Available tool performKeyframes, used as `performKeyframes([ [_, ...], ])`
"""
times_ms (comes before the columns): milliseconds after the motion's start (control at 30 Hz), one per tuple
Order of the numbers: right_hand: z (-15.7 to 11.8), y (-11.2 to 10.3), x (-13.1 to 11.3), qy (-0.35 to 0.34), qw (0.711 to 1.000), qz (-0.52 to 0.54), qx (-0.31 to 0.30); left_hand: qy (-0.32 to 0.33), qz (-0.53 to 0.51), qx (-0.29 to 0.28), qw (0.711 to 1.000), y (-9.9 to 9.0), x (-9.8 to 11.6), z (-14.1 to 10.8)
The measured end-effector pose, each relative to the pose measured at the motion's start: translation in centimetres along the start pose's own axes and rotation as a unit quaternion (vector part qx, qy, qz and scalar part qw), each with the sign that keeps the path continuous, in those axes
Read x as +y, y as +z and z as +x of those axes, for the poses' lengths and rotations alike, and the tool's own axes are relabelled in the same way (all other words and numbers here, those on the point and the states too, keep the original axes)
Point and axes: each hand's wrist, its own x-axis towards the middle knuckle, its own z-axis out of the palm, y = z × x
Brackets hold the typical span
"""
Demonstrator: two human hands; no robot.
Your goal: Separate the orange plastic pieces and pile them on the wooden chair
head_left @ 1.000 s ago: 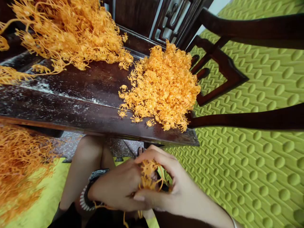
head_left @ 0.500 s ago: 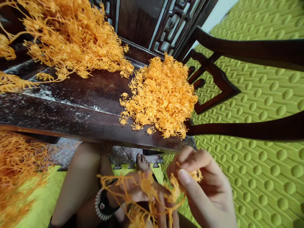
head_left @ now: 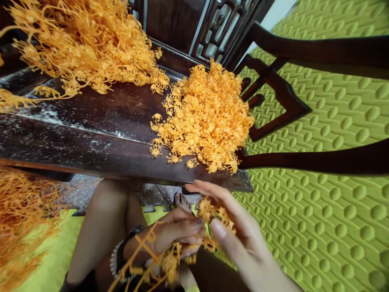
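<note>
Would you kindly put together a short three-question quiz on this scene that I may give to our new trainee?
1. Multiple choice: which wrist wears the pale coiled band? A) the left; B) the right.
2. True or false: the rounded heap of small orange pieces lies on the floor mat.
3. Short answer: what does the left hand hold?

Key:
1. A.
2. False; the rounded heap lies on the dark wooden bench.
3. An orange branching sprig.
</note>
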Motion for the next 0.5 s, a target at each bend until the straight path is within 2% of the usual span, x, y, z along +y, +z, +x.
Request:
performKeyframes([
  [67, 0.4, 0.2, -0.1, -0.03, 0.998, -0.042, -0.024, -0.03, 0.054, 0.044, 0.997, 0.1, 0.2, -0.4],
  [133, 0.8, 0.4, 0.0, -0.055, 0.996, -0.07, -0.013, -0.032, 0.068, 0.038, 0.996, 0.2, 0.3, -0.6],
  [233, 0.9, 0.3, 0.0, -0.089, 0.984, -0.13, 0.083, -0.014, 0.043, 0.015, 0.999, 0.6, 0.4, -0.8],
  [300, 0.7, -0.1, -0.2, -0.107, 0.973, -0.157, 0.131, -0.034, 0.059, 0.007, 0.998, 1.1, 0.2, -0.9],
  [500, -1.8, -2.4, -1.8, -0.092, 0.972, -0.156, 0.149, -0.069, 0.074, -0.113, 0.988, 2.0, -0.6, -1.4],
])
